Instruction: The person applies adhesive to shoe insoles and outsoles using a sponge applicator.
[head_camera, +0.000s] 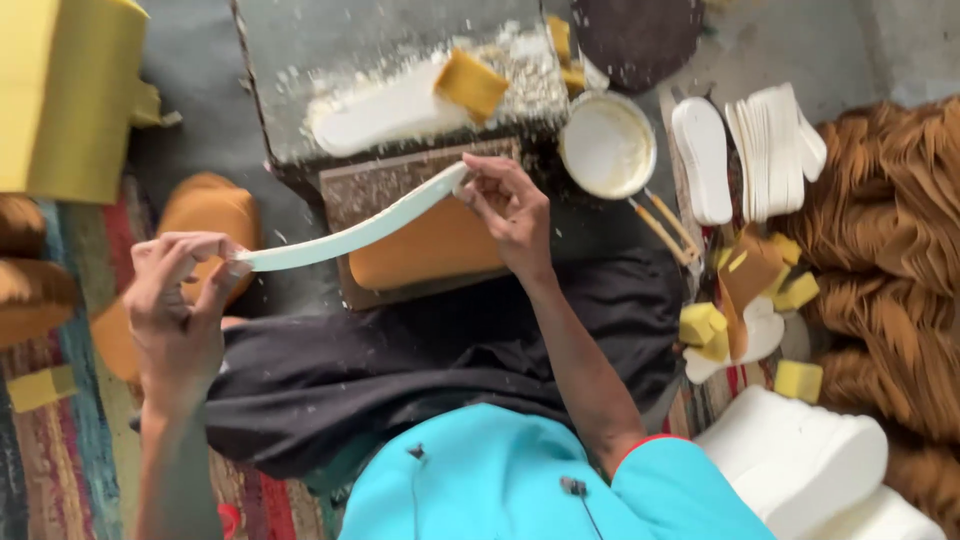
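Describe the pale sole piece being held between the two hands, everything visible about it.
The sole piece is a long, thin, off-white to pale green strip, apparently foam or rubber, seen nearly edge-on. It curves gently, sagging in the middle and rising toward the right. The left hand pinches its lower end between thumb and fingers; the right hand grips its upper end. It hangs in the air above an orange pad on a dark board, touching nothing but the hands.

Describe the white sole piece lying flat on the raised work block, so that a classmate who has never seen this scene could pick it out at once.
Start at the grey work block at the top centre, dusted with white crumbs. On it lies the white sole piece, flat, its right end touching a yellow sponge block. Unlike the thin bent sole held between the left hand and right hand, nobody touches it.
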